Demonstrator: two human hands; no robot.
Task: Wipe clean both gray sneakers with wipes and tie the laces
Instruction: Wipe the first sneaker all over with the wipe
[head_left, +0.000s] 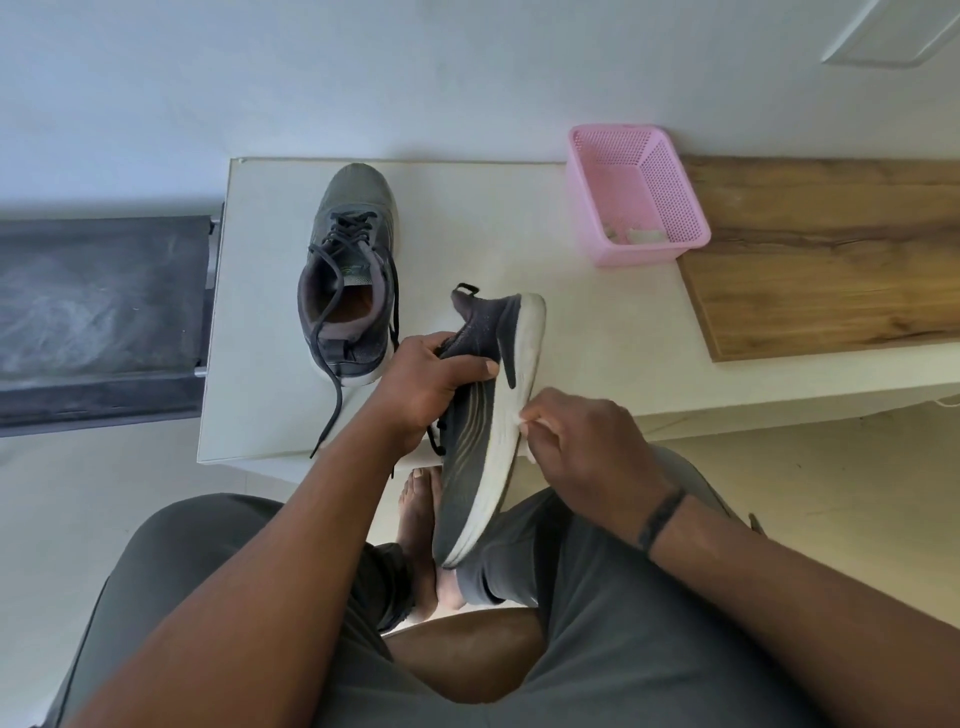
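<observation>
The left hand (434, 382) grips the near sneaker (480, 421) firmly; the right hand (582, 441) pinches a wipe (525, 422) on its white sole. Better rub along the edge with steady pressure.

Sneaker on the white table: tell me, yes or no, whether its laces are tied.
No: the sneaker on the table has its laces loose, one end trailing over the table towards its near edge.

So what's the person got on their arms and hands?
Both arms are bare, with no sleeves or gloves showing. The left hand wears nothing. Just behind the right hand a thin dark band circles the wrist. I see no rings.
</observation>
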